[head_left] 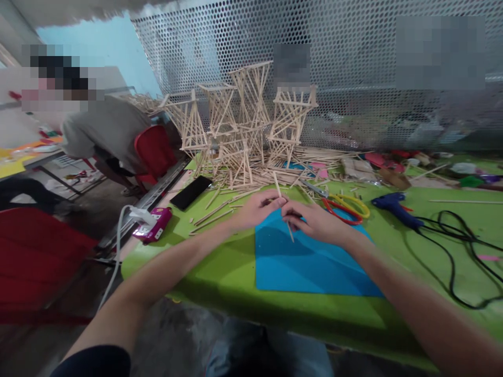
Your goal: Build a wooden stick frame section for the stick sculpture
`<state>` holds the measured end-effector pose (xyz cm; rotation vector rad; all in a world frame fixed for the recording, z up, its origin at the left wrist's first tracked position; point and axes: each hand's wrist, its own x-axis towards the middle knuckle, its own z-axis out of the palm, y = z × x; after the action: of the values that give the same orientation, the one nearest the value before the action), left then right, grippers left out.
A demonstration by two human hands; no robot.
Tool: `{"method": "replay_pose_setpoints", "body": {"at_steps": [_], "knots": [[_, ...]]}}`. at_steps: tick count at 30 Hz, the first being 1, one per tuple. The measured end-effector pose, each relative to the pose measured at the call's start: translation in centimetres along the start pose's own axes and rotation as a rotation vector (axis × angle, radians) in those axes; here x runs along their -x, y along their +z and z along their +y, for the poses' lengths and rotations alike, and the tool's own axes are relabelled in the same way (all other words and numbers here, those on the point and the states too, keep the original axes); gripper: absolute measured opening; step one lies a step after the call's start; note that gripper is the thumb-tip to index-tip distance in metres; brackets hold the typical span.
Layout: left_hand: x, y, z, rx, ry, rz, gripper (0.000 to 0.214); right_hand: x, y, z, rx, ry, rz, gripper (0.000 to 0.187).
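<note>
Between my two hands is a thin wooden stick [277,183], tilted, its upper end above my fingers and its lower end over the blue mat [314,272]. My left hand [259,208] pinches it near the middle with thumb and fingers. Just right of that, my right hand [308,220] is closed around the same stick, fingers curled. Beyond my hands lie many loose wooden sticks [208,213]. Scissors [348,207] with red and yellow handles rest right by my right hand, at the mat's upper edge.
Several lattice structures of sticks [251,99] stand at the back against a perforated metal screen [346,63]. A blue glue gun [398,209] with black cord lies right. Left are a black phone [191,192] and a purple power block [154,225]. A seated person [106,131] is beyond.
</note>
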<state>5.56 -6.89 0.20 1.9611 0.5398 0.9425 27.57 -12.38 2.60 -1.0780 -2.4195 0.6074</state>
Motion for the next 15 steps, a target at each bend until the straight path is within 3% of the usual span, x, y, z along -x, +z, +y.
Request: {"method": "replay_pose_setpoints", "body": {"at_steps": [3, 5, 7, 9, 11, 15], "knots": [[0.2, -0.3, -0.7, 0.087, -0.043, 0.12, 0.052, 0.3, -1.7, 1.8, 0.046, 0.02, -0.025, 0.025], [0.3, -1.1, -0.8, 0.102, -0.059, 0.183, 0.05, 0.9, -3.4, 4.4, 0.165, 0.082, 0.08, 0.031], [0.4, -2.1, -0.7, 0.075, -0.062, 0.213, 0.048, 1.7, -5.1, 7.5, 0.341, 0.163, 0.142, 0.024], [0.4, -2.9, -0.7, 0.038, -0.055, 0.234, 0.048, 2.6, -6.3, 10.4, 0.422, 0.309, 0.11, 0.02], [0.3, -3.5, -0.9, 0.015, -0.056, 0.246, 0.049, 3.3, -6.8, 12.3, 0.447, 0.477, 0.014, 0.03], [0.0, -4.1, -1.8, 0.032, -0.032, 0.233, 0.046, 3.5, -6.7, 13.2, 0.467, 0.639, -0.083, 0.035]]}}
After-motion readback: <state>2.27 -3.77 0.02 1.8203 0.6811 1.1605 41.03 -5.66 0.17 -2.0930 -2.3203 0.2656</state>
